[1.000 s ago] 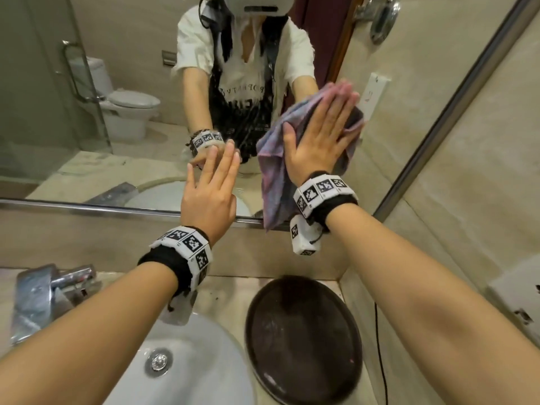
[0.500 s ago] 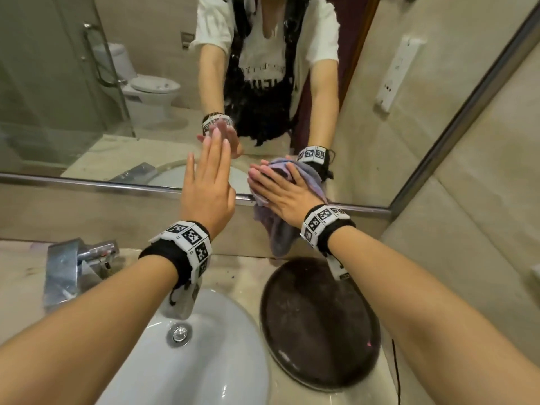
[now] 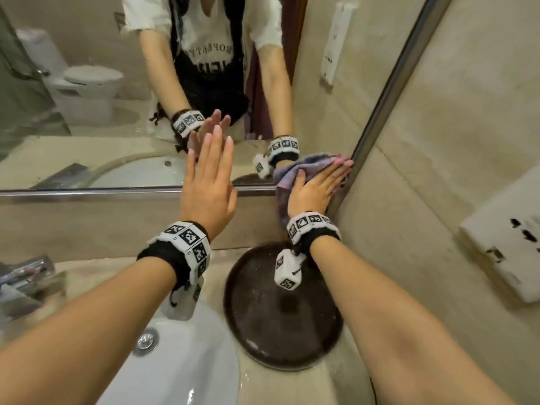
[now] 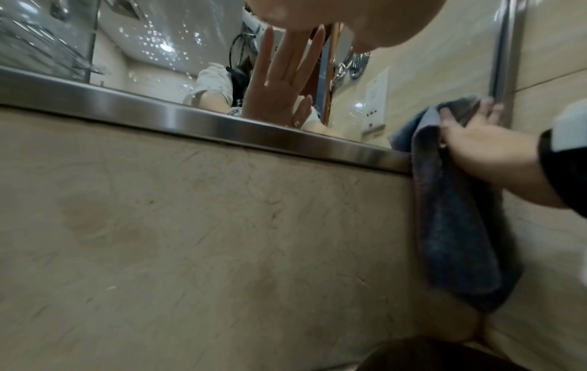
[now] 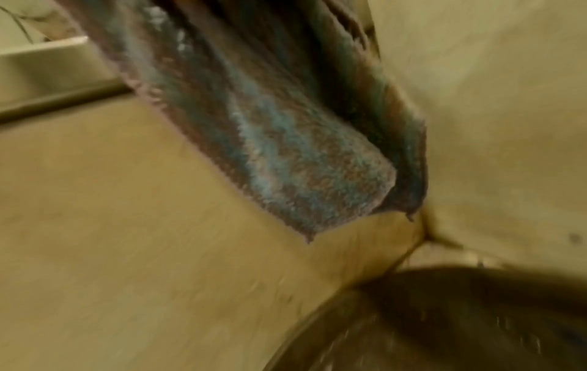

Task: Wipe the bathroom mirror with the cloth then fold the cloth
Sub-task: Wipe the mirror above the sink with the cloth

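Note:
The bathroom mirror [image 3: 117,118] fills the wall above the counter, framed in steel. My right hand [image 3: 317,187] lies flat with straight fingers on a blue-purple cloth [image 3: 295,171], pressing it to the glass at the mirror's lower right corner. The cloth [image 4: 457,226] hangs down over the steel frame onto the stone wall; its loose end [image 5: 286,163] fills the right wrist view. My left hand [image 3: 209,182] is raised with straight fingers, flat against or just off the glass near the mirror's bottom edge, holding nothing.
A round dark tray [image 3: 280,317] sits on the counter under my right wrist. A white sink basin [image 3: 181,361] and a chrome tap [image 3: 26,276] lie lower left. The right stone wall carries a white socket plate [image 3: 505,238].
My right hand has swept the cloth down from the upper mirror, then right along the bottom edge into the lower right corner. The left hand has stayed raised near the glass.

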Motion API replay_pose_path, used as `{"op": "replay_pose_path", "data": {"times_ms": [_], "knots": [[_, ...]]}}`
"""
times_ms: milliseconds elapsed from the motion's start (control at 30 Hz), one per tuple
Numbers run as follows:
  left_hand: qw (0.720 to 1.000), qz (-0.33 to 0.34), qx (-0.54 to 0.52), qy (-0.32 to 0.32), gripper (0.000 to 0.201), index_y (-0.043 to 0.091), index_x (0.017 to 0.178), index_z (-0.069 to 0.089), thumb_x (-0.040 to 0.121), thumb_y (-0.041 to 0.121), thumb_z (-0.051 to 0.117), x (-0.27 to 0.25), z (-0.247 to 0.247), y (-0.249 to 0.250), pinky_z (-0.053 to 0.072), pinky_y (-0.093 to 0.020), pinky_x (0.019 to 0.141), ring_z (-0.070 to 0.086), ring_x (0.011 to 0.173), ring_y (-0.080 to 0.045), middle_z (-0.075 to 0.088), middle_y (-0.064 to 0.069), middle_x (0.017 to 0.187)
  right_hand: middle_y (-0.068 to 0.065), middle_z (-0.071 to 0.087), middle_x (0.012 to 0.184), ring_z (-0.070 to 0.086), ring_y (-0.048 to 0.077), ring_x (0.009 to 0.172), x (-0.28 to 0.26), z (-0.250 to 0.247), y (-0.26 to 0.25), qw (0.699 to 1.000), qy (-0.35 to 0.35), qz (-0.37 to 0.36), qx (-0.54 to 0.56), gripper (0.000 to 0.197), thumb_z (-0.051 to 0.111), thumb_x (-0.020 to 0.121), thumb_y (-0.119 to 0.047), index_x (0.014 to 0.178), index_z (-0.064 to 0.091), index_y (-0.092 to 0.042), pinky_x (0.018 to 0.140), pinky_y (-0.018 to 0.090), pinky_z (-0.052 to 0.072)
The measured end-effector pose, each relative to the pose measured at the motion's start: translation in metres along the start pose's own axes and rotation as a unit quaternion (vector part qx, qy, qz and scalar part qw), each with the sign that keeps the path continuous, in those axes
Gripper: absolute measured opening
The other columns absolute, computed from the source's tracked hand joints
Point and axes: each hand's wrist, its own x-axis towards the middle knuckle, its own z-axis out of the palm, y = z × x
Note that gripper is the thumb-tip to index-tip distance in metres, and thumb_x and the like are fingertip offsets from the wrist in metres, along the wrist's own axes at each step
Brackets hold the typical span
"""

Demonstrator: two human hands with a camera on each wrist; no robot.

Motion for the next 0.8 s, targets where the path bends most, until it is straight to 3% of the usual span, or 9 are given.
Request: {"op": "replay_pose_path", "data": {"times_ms": [100,333,467,600,800], "knots": [[1.000,-0.010,-0.012,0.007,0.069,0.002,0.145,0.024,0.079,0.012,0.041,-0.004,0.000,-0.001,0.011,-0.045,0.116,0.016,0.142,-0.030,0.020,-0.021,0.153,0.028,-0.008,0.152,-0.008,0.036,0.144,-0.026,0.018,-0.024,0.993,-0.031,0.082,0.078,0.081,0.038,0.096,-0.040,0.142,-0.005,0.011,0.116,0.038,-0.009],[0.997,-0.074,-0.018,0.012,0.073,0.001,0.146,0.020,0.079,0.005,0.048,-0.011,-0.013,-0.021,0.011,-0.047,0.115,0.015,0.143,-0.032,0.017,-0.023,0.153,0.025,-0.017,0.152,-0.014,0.033,0.143,-0.062,0.033,-0.089,0.972,-0.068,0.127,0.185,0.083,0.038,0.096,-0.040,0.142,-0.012,0.008,0.116,0.034,-0.010],[0.999,-0.031,-0.013,0.027,0.072,0.001,0.145,0.021,0.078,0.005,0.047,-0.005,-0.021,-0.022,0.017,-0.051,0.114,0.019,0.141,-0.033,0.021,-0.024,0.152,0.025,-0.010,0.154,-0.008,0.032,0.145,-0.042,0.028,-0.068,0.973,-0.021,0.139,0.182,0.081,0.039,0.097,-0.040,0.144,-0.006,0.008,0.117,0.034,-0.006],[0.999,-0.028,-0.019,0.033,0.071,0.002,0.145,0.021,0.079,0.006,0.043,-0.006,-0.016,-0.016,0.016,-0.049,0.115,0.020,0.142,-0.032,0.022,-0.023,0.152,0.025,-0.003,0.154,-0.001,0.030,0.145,-0.001,0.012,-0.035,0.965,0.033,0.203,0.161,0.075,0.033,0.099,-0.040,0.144,-0.001,0.008,0.116,0.036,-0.005],[1.000,0.010,-0.015,0.000,0.073,0.002,0.145,0.020,0.077,0.006,0.047,-0.025,-0.003,-0.013,0.005,-0.040,0.118,0.016,0.143,-0.028,0.021,-0.020,0.153,0.023,-0.006,0.155,-0.003,0.028,0.145,-0.003,0.014,-0.049,0.948,0.047,0.235,0.212,0.071,0.032,0.099,-0.036,0.146,-0.002,0.004,0.116,0.039,-0.005]]}}
